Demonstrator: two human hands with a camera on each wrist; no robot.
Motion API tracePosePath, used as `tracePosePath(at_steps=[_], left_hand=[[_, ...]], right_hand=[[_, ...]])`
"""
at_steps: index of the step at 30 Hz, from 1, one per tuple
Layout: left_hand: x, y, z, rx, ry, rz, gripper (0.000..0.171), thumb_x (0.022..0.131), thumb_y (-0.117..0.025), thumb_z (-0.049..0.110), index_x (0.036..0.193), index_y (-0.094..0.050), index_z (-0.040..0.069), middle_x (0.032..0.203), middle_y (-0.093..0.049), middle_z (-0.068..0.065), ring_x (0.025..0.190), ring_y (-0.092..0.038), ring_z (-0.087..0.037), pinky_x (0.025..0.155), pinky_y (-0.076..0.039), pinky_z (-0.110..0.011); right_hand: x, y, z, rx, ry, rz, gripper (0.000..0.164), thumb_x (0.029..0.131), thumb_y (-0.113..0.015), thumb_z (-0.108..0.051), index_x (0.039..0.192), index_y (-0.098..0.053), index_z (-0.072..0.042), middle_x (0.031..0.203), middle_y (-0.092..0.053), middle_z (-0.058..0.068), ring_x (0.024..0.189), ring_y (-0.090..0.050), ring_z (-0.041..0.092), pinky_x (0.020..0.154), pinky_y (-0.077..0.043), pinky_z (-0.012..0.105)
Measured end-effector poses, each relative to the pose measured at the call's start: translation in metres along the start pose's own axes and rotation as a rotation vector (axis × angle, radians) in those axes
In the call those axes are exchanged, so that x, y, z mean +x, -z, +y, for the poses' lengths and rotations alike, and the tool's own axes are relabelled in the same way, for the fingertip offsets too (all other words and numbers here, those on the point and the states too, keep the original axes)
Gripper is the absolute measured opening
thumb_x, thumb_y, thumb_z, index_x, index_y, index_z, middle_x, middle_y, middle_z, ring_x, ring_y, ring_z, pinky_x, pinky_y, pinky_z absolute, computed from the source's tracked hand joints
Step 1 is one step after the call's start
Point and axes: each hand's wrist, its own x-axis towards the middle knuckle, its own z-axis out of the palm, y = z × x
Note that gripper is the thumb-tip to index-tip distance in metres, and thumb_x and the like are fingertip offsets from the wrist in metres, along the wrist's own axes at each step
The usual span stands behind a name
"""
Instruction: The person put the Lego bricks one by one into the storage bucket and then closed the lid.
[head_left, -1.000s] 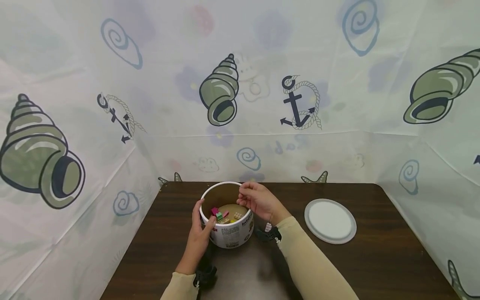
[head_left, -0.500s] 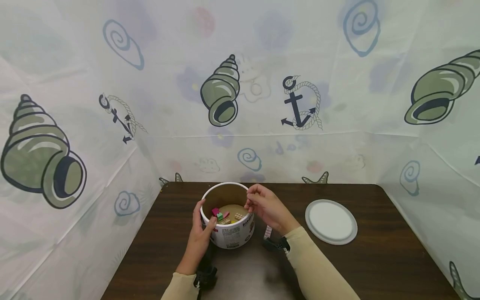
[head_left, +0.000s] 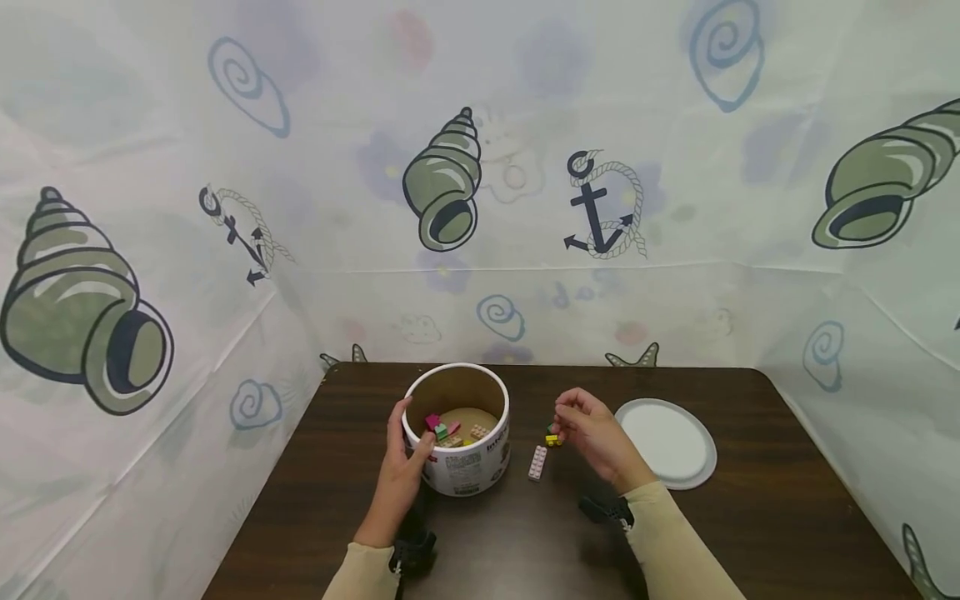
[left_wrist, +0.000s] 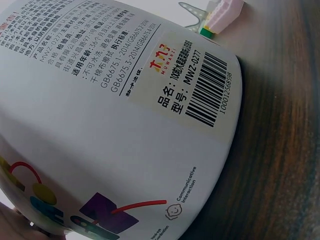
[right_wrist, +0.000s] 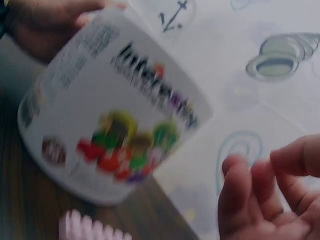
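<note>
A white printed tub (head_left: 465, 475) stands on the table, tipped slightly in none of the views. Its rim is gripped at the left by my left hand (head_left: 401, 479), thumb at the front. Several small toy bricks (head_left: 452, 429), pink, green, beige and yellow, lie inside. My right hand (head_left: 596, 437) hovers right of the tub with loosely bent fingers, and nothing shows between its fingertips (right_wrist: 235, 170) in the right wrist view. Close to those fingers lie a yellow brick (head_left: 552, 441) and a partly hidden green piece. A pale pink studded brick (head_left: 537, 463) lies nearer the tub.
A round white lid (head_left: 667, 442) lies at the right, partly behind my right hand. The dark wooden table (head_left: 772, 500) meets a printed cloth screen (head_left: 525, 317) at its back and sides.
My right hand has moved from the tub's right rim out to the right, above the table. The pink and yellow bricks have come into full view. My left hand has stayed on the tub.
</note>
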Motion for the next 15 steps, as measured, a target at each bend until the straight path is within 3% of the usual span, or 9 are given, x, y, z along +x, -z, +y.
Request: tracePosePath(at_steps=[3,6,10,13,15], left_hand=[[-0.001,-0.001,-0.001,-0.003,0.002,-0.004,0.074,0.109,-0.066,0.036,0.169,-0.023,0.044,0.173,-0.025,-0.014,0.137,-0.047,-0.038,0.097,-0.052,-0.040],[-0.001,-0.001,-0.001,-0.006,-0.003,-0.008,0.074,0.109,-0.065,0.034,0.169,-0.022,0.042,0.176,-0.023,-0.012,0.149,-0.041,-0.040,0.114,-0.046,-0.055],[0.001,0.000,0.000,0.000,-0.011,-0.005,0.073,0.110,-0.062,0.030,0.170,-0.022,0.039,0.179,-0.020,-0.011,0.163,-0.026,-0.043,0.127,-0.023,-0.075],[0.002,0.000,0.000,-0.006,-0.012,-0.006,0.073,0.111,-0.061,0.027,0.170,-0.022,0.038,0.179,-0.019,-0.013,0.162,-0.026,-0.043,0.127,-0.025,-0.072],[0.002,0.000,0.000,-0.006,-0.010,-0.010,0.073,0.111,-0.061,0.026,0.171,-0.020,0.037,0.178,-0.021,-0.014,0.158,-0.031,-0.041,0.123,-0.035,-0.061]], right_hand=[[-0.004,0.010,0.014,-0.113,-0.070,0.061,0.021,0.112,-0.060,-0.017,0.125,-0.057,0.000,0.097,-0.060,0.007,0.084,-0.065,0.021,0.073,-0.056,0.030],[-0.007,0.017,0.028,-0.190,-0.132,0.099,0.027,0.111,-0.060,-0.016,0.129,-0.056,0.004,0.097,-0.061,0.009,0.081,-0.066,0.021,0.070,-0.057,0.029],[-0.006,0.025,0.045,-0.179,-0.140,0.099,0.033,0.111,-0.060,-0.016,0.135,-0.055,0.006,0.101,-0.062,0.011,0.081,-0.067,0.021,0.071,-0.059,0.030],[-0.004,0.032,0.055,-0.153,-0.122,0.071,0.037,0.111,-0.061,-0.018,0.141,-0.054,0.004,0.105,-0.062,0.014,0.083,-0.067,0.022,0.073,-0.060,0.032],[-0.001,0.036,0.063,-0.142,-0.109,0.045,0.038,0.112,-0.060,-0.018,0.144,-0.054,0.003,0.106,-0.061,0.014,0.084,-0.068,0.022,0.074,-0.061,0.032]])
